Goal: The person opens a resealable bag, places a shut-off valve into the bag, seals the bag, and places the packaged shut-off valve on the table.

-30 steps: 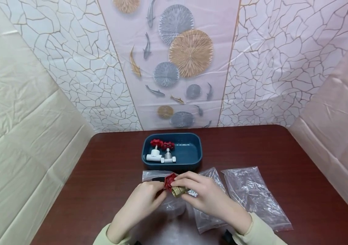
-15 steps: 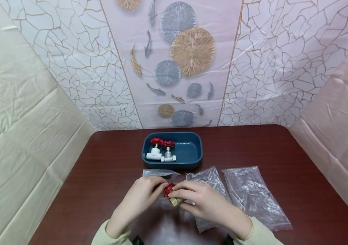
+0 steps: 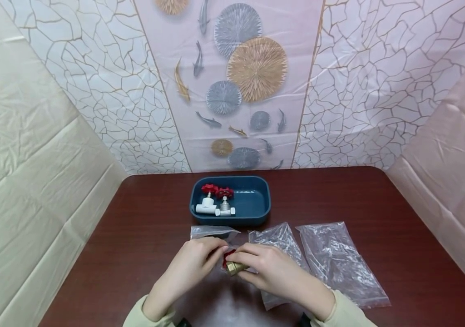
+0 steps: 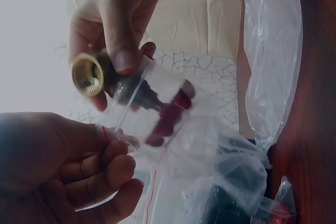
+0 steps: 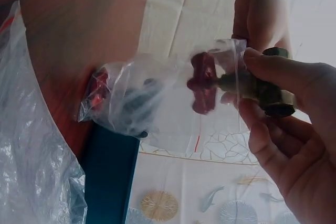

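head view, and it's close work on the near side of the blue tray (image 3: 253, 206): right hand (image 3: 271, 269) clamped on the brass valve (image 3: 234, 268), left hand (image 3: 193, 261) pinching the edge of a clear bag (image 5: 170, 129), the valve's red handwheel (image 5: 205, 83) inside that plastic! two flat bags (image 3: 340, 265) lie on the bench (image 3: 155, 213), nearer than the tray and toward its right. inside the tray, a white valve (image 3: 206, 207) beside a silver one (image 3: 225, 209); behind it, the patterned backdrop (image 3: 257, 68).

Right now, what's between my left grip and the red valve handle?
The wall of a clear plastic bag, pinched by your left grip; the left wrist view shows it.
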